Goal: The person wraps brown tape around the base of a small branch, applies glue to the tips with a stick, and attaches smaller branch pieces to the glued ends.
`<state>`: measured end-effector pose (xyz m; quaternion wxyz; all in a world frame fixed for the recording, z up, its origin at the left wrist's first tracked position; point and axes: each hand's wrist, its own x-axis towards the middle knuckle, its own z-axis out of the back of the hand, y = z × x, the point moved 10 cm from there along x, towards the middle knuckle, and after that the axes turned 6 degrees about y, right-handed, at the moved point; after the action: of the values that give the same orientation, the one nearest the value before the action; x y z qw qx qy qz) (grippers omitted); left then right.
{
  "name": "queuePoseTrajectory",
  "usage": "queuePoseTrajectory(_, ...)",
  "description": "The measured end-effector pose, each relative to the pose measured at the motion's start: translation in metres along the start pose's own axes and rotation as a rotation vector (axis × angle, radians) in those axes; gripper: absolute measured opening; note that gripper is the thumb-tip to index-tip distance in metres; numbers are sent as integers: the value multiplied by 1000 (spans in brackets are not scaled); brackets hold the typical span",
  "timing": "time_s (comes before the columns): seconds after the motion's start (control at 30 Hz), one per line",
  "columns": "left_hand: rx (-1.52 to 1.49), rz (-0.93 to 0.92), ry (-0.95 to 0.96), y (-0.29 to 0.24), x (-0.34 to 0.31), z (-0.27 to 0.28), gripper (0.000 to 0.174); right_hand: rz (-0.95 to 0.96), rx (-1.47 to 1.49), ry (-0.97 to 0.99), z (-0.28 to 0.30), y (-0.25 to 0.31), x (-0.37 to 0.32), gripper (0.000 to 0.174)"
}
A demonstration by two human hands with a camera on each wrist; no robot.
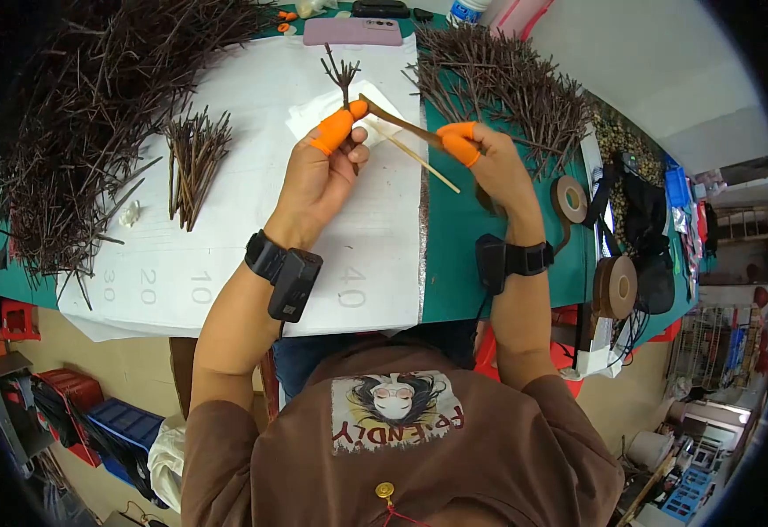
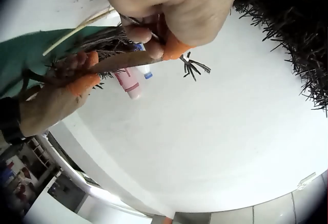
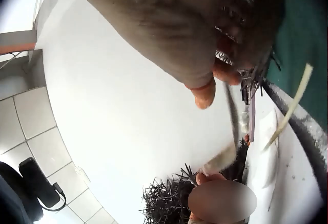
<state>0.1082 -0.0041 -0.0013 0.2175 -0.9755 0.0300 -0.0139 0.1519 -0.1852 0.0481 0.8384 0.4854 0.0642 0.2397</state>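
My left hand [image 1: 318, 180] pinches a thin brown artificial twig [image 1: 343, 75], whose forked tip points up past the fingertips. A strip of brown tape [image 1: 402, 126] runs taut from the twig to my right hand [image 1: 503, 167], which pinches its other end between thumb and finger. Orange finger covers [image 1: 333, 132] sit on fingers of both hands. In the left wrist view the flat tape [image 2: 123, 60] spans the gap between the hands. Below it lie a pale thin stick [image 1: 423, 165] and a folded white tissue [image 1: 307, 119].
Dark twigs [image 1: 59, 132] are heaped at the left, with a smaller bundle [image 1: 197, 167] beside them. Another twig pile [image 1: 507, 88] lies at the back right. Tape rolls [image 1: 568, 198] stand at the right edge. A pink phone [image 1: 353, 32] lies at the back.
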Motion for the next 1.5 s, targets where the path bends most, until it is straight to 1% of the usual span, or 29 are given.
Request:
queuePoseTrajectory(0.03, -1, 6, -6, 2, -1, -1, 26, 64, -156, -71, 10, 4, -1, 17)
queuePoseTrajectory(0.13, 0, 15, -19, 4, -3, -1, 23, -44, -103, -176, 31, -3, -5, 18)
queuePoseTrajectory(0.27, 9, 25, -9, 8, -5, -5, 24, 63, -124, -284, 34, 15, -5, 19)
queuePoseTrajectory(0.37, -4, 61, -5, 15, -6, -6, 23, 146, 43, -89, -21, 39, 3, 19)
queuePoseTrajectory(0.47, 2, 82, -15, 19, -8, -7, 22, 16, 314, 70, -55, 18, 9, 18)
queuePoseTrajectory(0.5, 7, 85, -21, 19, -8, -7, 22, -64, 429, 128, -62, 13, 8, 17)
queuePoseTrajectory(0.6, 15, 84, -31, 19, -9, -7, 22, -156, 637, 96, -63, -2, 6, 14)
queuePoseTrajectory(0.7, 4, 106, -9, 22, -9, -9, 22, -127, 722, 49, -60, 5, 4, 11)
queuePoseTrajectory(0.8, 8, 111, -37, 24, -10, -8, 22, -158, 750, 127, -60, 9, 1, 9)
queuePoseTrajectory(0.9, 78, 69, -135, 18, -10, 0, 27, -187, 863, 97, -57, 5, -3, 9)
queuePoseTrajectory(1.0, 129, 129, -83, 23, -8, 6, 27, -229, 944, 112, -58, -1, -8, 11)
queuePoseTrajectory(1.1, 228, 161, -69, 29, -10, 5, 27, -199, 961, 181, -59, -3, -9, 13)
queuePoseTrajectory(1.2, 312, 162, -102, 29, -10, 6, 24, -182, 941, 171, -58, -3, -10, 11)
queuePoseTrajectory(1.3, 337, 184, -150, 29, -12, 7, 19, -135, 803, 117, -54, -2, -8, 10)
queuePoseTrajectory(1.4, 418, 158, -162, 28, -14, 7, 15, -117, 587, 42, -49, 1, -8, 11)
queuePoseTrajectory(1.5, 619, 68, -144, 18, -14, 4, 15, -33, 506, 0, -47, 3, -5, 15)
